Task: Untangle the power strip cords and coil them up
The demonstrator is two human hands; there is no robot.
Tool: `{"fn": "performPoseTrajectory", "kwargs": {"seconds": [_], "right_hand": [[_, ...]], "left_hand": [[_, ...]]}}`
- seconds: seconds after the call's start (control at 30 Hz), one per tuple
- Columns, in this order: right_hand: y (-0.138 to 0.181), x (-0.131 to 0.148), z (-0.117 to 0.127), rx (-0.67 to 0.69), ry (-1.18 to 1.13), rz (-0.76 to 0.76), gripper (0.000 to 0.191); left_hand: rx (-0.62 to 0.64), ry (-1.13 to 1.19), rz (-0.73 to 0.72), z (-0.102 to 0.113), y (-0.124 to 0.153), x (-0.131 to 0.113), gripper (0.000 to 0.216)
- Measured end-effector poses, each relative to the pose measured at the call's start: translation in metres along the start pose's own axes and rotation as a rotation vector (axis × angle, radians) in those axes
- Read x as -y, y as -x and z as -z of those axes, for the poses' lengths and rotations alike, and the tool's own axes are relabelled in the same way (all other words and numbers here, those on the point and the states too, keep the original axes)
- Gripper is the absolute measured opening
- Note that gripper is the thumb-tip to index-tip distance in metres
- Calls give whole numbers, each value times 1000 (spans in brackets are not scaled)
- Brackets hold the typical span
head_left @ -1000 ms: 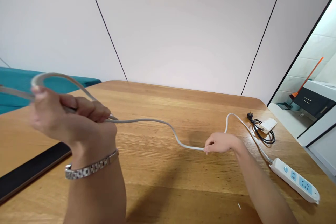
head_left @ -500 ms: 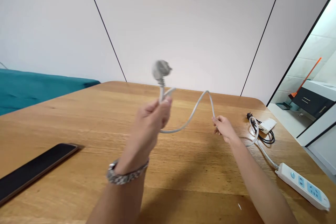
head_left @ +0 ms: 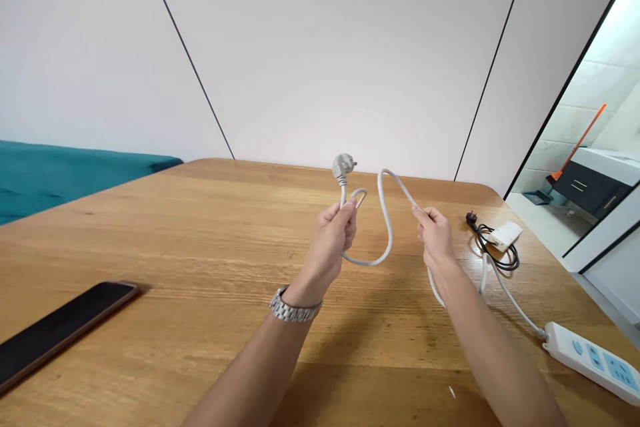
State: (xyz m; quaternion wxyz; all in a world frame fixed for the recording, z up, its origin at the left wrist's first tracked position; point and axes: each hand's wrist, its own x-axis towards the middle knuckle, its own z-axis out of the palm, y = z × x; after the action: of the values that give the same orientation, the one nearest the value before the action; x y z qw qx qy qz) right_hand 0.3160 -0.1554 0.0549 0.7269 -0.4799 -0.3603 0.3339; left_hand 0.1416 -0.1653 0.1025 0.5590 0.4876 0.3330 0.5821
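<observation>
My left hand (head_left: pixel 336 240) is closed round a white power cord (head_left: pixel 387 227), just below its grey plug (head_left: pixel 343 165). The plug stands upright above the fist, its pins turned to the right, and a small bend of cord pokes out by the thumb. Further along, my right hand (head_left: pixel 434 233) pinches the same cord. Between the hands the cord rises in a hump and sags in a curve. From the right hand it drops behind the forearm and runs to the white power strip (head_left: pixel 593 360), which has light blue socket panels and lies at the table's right edge.
A coiled black cable with a black plug (head_left: pixel 471 219) lies beside a white box-shaped adapter (head_left: pixel 506 235) at the right. A dark phone (head_left: pixel 65 327) rests on the wooden table (head_left: pixel 200 247) at the left. A teal seat (head_left: pixel 85 170) stands beyond the left edge.
My left hand has moved right with the plug, which now sits lower. The hands are closer together, and the cord between them bends more sharply. The power strip appears shifted right.
</observation>
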Motion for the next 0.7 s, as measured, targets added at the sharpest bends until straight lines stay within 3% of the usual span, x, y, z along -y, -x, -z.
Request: {"fn": "performPoseTrajectory", "kwargs": {"seconds": [0.13,0.23,0.57,0.7], "right_hand": [[0,-5,-1,-39,125,153,36],[0,-8,-2,-52,152,186,36],[20,-9,-12,222,236,236,32],[21,-15,-14,258,334,296,30]], "left_hand": [[-91,132,-43,7,-3,-8,39],[-89,168,-16,13,-3,-17,38],[57,157,155,6,-8,2,46],[97,214,172,4,-6,2,51]]}}
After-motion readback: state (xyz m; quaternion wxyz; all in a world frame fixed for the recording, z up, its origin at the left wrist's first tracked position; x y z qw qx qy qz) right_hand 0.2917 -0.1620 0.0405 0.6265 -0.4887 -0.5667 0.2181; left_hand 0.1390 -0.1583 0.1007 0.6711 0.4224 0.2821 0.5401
